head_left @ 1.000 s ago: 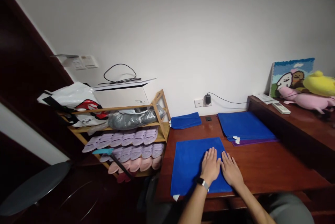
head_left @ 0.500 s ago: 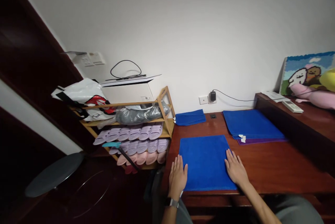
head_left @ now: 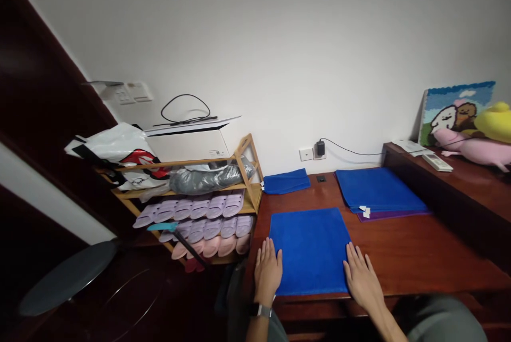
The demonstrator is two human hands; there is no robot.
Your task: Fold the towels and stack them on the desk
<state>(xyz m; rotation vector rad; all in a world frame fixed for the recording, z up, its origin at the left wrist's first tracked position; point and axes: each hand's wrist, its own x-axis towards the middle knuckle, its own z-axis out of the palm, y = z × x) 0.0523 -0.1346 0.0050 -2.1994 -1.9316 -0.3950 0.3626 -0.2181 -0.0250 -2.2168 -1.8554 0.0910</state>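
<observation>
A blue cloth (head_left: 309,251) lies flat and smooth on the wooden table near its front edge. My left hand (head_left: 268,273) rests palm down along the cloth's left edge, fingers stretched out. At the right edge lies my right hand (head_left: 361,275), also palm down with its fingers straight and slightly apart. Neither hand grips the cloth. Behind it, a folded blue cloth (head_left: 286,181) sits by the wall. To the right is a stack of blue cloths (head_left: 379,188) with white tags, a purple cloth (head_left: 393,215) showing underneath.
Left of the table (head_left: 423,257) stands a wooden rack (head_left: 248,171) with several slippers, a white box (head_left: 187,146) and bags. A raised ledge at right bears a remote control (head_left: 437,162), a pink plush toy (head_left: 475,147) and a picture. A round stool (head_left: 67,278) stands lower left.
My right hand has slid a little toward me along the cloth's right edge. My left hand stays at the left edge. The whole view has shifted slightly.
</observation>
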